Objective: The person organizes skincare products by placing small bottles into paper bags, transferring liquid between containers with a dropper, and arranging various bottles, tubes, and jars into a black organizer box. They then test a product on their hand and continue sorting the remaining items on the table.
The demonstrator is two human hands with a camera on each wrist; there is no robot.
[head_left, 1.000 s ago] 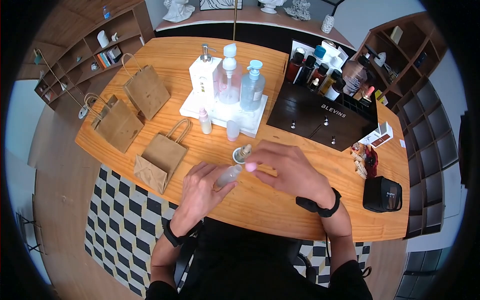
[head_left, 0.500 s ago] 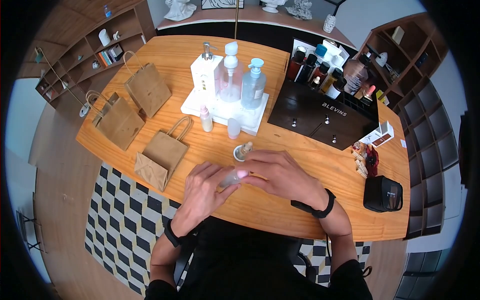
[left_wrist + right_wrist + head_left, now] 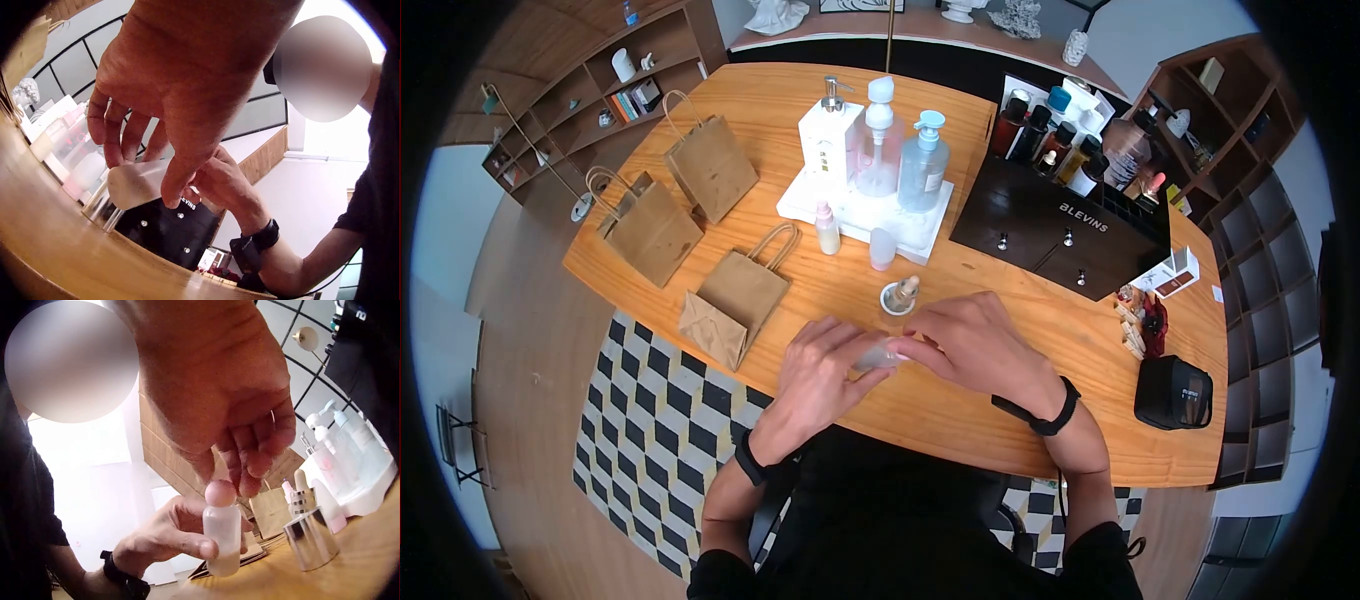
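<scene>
My left hand (image 3: 818, 368) grips a small frosted bottle (image 3: 222, 534), tilted over the front of the table, with a pale liquid in its lower part. On the bottle's mouth sits a round pink cap (image 3: 220, 494). My right hand (image 3: 972, 338) pinches this cap between thumb and fingertips, its palm above. Just beyond the hands stands a shiny silver container (image 3: 310, 540) with a dropper top (image 3: 908, 287). Farther off are a small pink-topped bottle (image 3: 827, 230) and a frosted bottle (image 3: 882, 247) with a pink base.
Three brown paper bags (image 3: 735, 300) occupy the left side. A white tray (image 3: 915, 232) bears several pump bottles (image 3: 922, 175). The black drawer organiser (image 3: 1040, 225), packed with bottles, stands at the back right. A black case (image 3: 1172, 392) lies near the right edge.
My right hand has moved left, bringing the pink cap from beside the bottle onto its mouth. My left hand keeps its grip on the bottle. The head view has shifted slightly.
</scene>
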